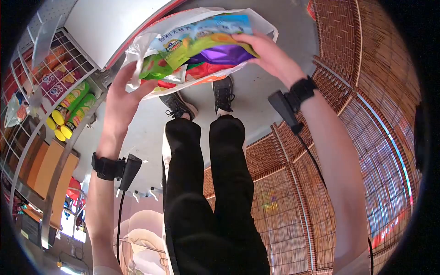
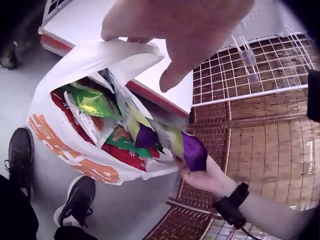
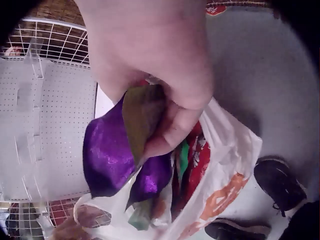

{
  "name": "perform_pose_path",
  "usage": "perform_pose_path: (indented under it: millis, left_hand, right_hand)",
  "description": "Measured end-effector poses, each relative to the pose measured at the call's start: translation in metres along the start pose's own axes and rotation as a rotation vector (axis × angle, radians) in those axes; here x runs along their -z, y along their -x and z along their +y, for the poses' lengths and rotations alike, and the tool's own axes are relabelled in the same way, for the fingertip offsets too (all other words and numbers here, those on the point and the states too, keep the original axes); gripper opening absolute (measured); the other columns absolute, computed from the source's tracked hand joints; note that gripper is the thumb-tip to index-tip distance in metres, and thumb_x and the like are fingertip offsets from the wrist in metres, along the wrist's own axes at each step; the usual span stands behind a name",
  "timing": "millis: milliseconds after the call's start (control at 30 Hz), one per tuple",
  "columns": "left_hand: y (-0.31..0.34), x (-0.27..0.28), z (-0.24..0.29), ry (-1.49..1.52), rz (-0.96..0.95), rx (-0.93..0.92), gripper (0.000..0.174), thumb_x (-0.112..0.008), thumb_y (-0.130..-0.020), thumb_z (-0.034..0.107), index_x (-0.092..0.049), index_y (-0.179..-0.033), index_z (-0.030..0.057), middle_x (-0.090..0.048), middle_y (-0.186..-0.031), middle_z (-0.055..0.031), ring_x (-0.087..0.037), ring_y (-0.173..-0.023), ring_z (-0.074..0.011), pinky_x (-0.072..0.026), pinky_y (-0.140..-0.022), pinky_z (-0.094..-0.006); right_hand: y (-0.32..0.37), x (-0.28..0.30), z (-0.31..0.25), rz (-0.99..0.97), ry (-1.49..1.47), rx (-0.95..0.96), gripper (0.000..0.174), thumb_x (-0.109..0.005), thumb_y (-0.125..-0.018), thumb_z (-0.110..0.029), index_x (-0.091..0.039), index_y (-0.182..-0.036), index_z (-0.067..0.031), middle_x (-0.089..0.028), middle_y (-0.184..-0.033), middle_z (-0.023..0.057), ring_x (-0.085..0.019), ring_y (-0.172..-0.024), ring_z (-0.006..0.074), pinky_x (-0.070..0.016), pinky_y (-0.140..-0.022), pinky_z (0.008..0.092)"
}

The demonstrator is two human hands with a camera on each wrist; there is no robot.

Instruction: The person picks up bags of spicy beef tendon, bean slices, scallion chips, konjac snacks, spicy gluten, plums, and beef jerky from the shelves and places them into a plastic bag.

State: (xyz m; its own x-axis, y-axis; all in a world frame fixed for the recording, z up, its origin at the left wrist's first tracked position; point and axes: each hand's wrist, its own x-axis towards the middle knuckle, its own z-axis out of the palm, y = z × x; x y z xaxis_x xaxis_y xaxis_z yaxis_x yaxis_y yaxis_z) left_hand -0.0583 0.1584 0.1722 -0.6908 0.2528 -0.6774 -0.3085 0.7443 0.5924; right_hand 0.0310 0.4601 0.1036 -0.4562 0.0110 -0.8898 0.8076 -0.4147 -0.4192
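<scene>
A white plastic bag [image 1: 264,22] with orange lettering gapes above the shoes, holding several colourful snack packets. My left hand [image 1: 124,94] grips the bag's rim by a handle, its thumb spread apart from the fingers; the left wrist view shows the handle [image 2: 135,52] beneath that hand. At the opposite side, my right hand [image 1: 270,57] pinches the end of a blue-and-green snack pouch [image 1: 201,34] lying across the bag's mouth. Purple foil [image 3: 107,155] shows under the right fingers. Inside the bag are a green packet [image 2: 92,101] and red packets [image 1: 208,70].
A white shelf [image 1: 110,23] with a red edge stands just beyond the bag. Wire racks with snack bags and green canisters [image 1: 81,112] are at the left. Woven wicker panels [image 1: 279,197] line the right. Black shoes [image 1: 223,94] stand on the grey floor below.
</scene>
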Motion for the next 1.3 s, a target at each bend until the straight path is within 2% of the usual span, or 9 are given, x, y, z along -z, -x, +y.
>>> perform_pose_path:
  millis: [200,400,533,633,667,733,900,1000,1300]
  left_hand:
    - [0.009,0.009,0.016,0.288,-0.136,0.050,0.025,-0.066,-0.088,0.017,-0.062,-0.107,0.0002,-0.063,-0.097,-0.0024,-0.055,-0.097,-0.0081,-0.0406,-0.088,-0.0252]
    - [0.014,0.023,0.010,0.365,-0.026,0.087,0.021,-0.060,-0.091,0.024,-0.062,-0.098,0.0038,-0.053,-0.078,0.0036,-0.045,-0.075,-0.0068,-0.0345,-0.074,-0.0223]
    - [0.013,0.024,0.002,0.386,-0.045,0.110,0.021,-0.058,-0.092,0.027,-0.059,-0.092,0.0063,-0.046,-0.073,0.0042,-0.039,-0.072,-0.0073,-0.0298,-0.071,-0.0224]
    - [0.016,0.022,0.001,0.395,-0.057,0.117,0.019,-0.057,-0.093,0.026,-0.058,-0.092,0.0073,-0.048,-0.074,0.0036,-0.042,-0.073,-0.0074,-0.0321,-0.074,-0.0227]
    - [0.017,0.019,0.001,0.394,-0.059,0.118,0.019,-0.057,-0.093,0.026,-0.058,-0.092,0.0073,-0.048,-0.074,0.0036,-0.042,-0.073,-0.0074,-0.0321,-0.074,-0.0227]
    - [0.019,0.014,0.004,0.501,-0.036,0.118,0.017,-0.056,-0.093,0.024,-0.058,-0.092,0.0072,-0.050,-0.075,0.0027,-0.047,-0.075,-0.0080,-0.0351,-0.077,-0.0236]
    - [0.026,0.040,0.011,0.531,-0.110,0.169,0.019,-0.057,-0.092,0.024,-0.053,-0.085,0.0068,-0.043,-0.070,0.0031,-0.043,-0.069,-0.0091,-0.0353,-0.071,-0.0264]
    - [0.070,0.059,0.054,0.548,-0.068,0.192,0.021,-0.058,-0.092,0.025,-0.052,-0.081,0.0080,-0.042,-0.069,0.0033,-0.042,-0.068,-0.0091,-0.0333,-0.068,-0.0267]
    - [0.111,0.056,0.030,0.765,-0.075,0.168,0.009,-0.056,-0.090,0.015,-0.055,-0.086,0.0071,-0.049,-0.077,0.0010,-0.050,-0.076,-0.0122,-0.0377,-0.078,-0.0274]
  right_hand:
    - [-0.041,-0.020,0.009,-0.150,0.152,0.087,0.053,-0.061,-0.091,-0.037,-0.048,-0.131,-0.0036,-0.057,-0.125,0.0075,-0.062,-0.102,0.0164,-0.0510,-0.087,0.0318]
    - [-0.067,0.024,0.020,0.408,0.890,0.288,0.066,-0.067,-0.083,-0.043,-0.048,-0.129,0.0007,-0.060,-0.116,0.0203,-0.067,-0.082,0.0283,-0.0532,-0.075,0.0380]
    - [-0.031,0.048,0.009,1.103,1.483,0.941,0.060,-0.072,-0.078,-0.042,-0.056,-0.116,0.0013,-0.063,-0.109,0.0226,-0.064,-0.088,0.0344,-0.0493,-0.085,0.0359]
    - [-0.049,0.092,0.046,1.124,1.415,0.412,0.051,-0.068,-0.085,-0.040,-0.056,-0.115,-0.0002,-0.066,-0.102,0.0176,-0.064,-0.093,0.0295,-0.0474,-0.088,0.0344]
    - [-0.046,0.096,0.053,1.124,1.415,0.409,0.051,-0.068,-0.085,-0.040,-0.056,-0.115,-0.0002,-0.066,-0.102,0.0176,-0.064,-0.093,0.0295,-0.0474,-0.088,0.0344]
    - [-0.043,0.102,0.061,0.383,0.298,0.272,0.040,-0.060,-0.094,-0.035,-0.055,-0.115,-0.0015,-0.066,-0.097,0.0124,-0.065,-0.093,0.0249,-0.0487,-0.086,0.0329]
    - [0.034,0.032,-0.005,0.185,-0.261,0.228,0.024,-0.054,-0.098,-0.030,-0.058,-0.103,-0.0068,-0.037,-0.064,-0.0084,-0.036,-0.054,0.0021,-0.0353,-0.050,0.0199]
    - [0.112,-0.010,-0.049,0.174,0.233,0.210,0.020,-0.053,-0.098,-0.028,-0.059,-0.104,-0.0094,-0.035,-0.063,-0.0095,-0.032,-0.051,-0.0002,-0.0246,-0.044,0.0183]
    - [0.170,-0.032,-0.033,0.217,0.319,0.368,0.024,-0.056,-0.097,-0.025,-0.060,-0.114,-0.0080,-0.038,-0.064,-0.0119,-0.029,-0.048,-0.0018,-0.0228,-0.043,0.0179]
